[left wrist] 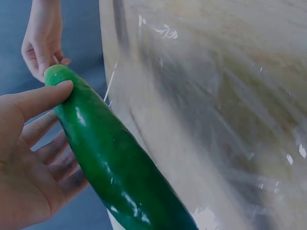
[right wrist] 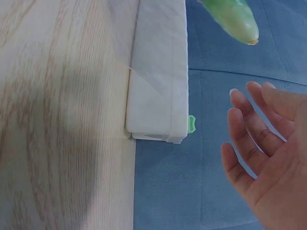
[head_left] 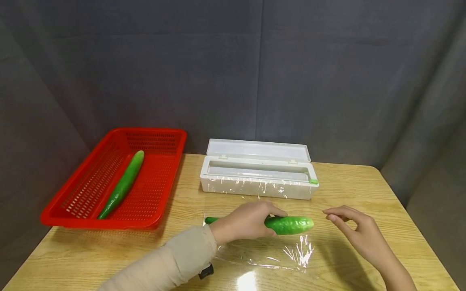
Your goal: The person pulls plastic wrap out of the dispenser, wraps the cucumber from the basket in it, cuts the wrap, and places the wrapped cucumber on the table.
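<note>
Cucumber over the film, left hand gripping its middle!
Right hand, loosely curved, holds nothing nearby; should that lone grip slip, a drop could crease the film.

The left hand grips a green cucumber around its middle, over a sheet of clear plastic wrap on the wooden tabletop. The right hand hovers just beside the cucumber's pale tip, apart from it. Behind, the wrap reaches a white dispenser box with its lid raised. At left, a second cucumber lies in a red plastic basket, before a dark grey curtain.
</note>
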The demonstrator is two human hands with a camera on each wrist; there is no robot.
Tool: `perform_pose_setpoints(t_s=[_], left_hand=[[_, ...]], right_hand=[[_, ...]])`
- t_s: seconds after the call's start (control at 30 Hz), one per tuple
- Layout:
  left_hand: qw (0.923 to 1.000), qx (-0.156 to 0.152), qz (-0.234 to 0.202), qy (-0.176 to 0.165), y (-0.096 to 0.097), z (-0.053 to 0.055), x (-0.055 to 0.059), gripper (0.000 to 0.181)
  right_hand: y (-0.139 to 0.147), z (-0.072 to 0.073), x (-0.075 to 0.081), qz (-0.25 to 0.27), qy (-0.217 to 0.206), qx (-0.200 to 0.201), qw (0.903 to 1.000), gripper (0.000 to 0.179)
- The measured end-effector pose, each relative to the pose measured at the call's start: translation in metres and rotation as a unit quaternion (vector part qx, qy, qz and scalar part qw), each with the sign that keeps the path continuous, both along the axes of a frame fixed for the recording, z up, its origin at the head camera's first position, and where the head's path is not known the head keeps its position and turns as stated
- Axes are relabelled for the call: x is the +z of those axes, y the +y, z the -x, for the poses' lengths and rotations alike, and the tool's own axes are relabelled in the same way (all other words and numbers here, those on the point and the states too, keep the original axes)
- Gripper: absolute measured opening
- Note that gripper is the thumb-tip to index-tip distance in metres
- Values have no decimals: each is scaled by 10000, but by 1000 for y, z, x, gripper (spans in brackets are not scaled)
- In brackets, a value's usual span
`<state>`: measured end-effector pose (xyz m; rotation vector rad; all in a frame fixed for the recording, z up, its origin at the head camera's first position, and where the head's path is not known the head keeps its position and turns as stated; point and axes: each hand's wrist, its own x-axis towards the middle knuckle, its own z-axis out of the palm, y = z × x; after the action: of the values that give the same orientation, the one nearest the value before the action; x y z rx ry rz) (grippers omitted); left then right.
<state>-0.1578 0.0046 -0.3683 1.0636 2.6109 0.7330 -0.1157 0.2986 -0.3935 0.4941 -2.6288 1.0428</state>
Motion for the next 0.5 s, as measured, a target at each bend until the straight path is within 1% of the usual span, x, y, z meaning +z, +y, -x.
perform_pose_setpoints(t_s=[0.17, 0.4, 0.5], left_hand=[[9996, -27, 238, -120, 8, -1, -9, 55], [9991, -77, 415, -11, 20, -3, -19, 54], [9988, -16, 482, 20, 23, -5, -22, 55]], right_hand=[[1, 0, 0, -31, -25, -50, 10000, 20], [0, 0, -1, -68, -13, -39, 10000, 20], [0, 1, -1, -78, 1, -36, 10000, 19]])
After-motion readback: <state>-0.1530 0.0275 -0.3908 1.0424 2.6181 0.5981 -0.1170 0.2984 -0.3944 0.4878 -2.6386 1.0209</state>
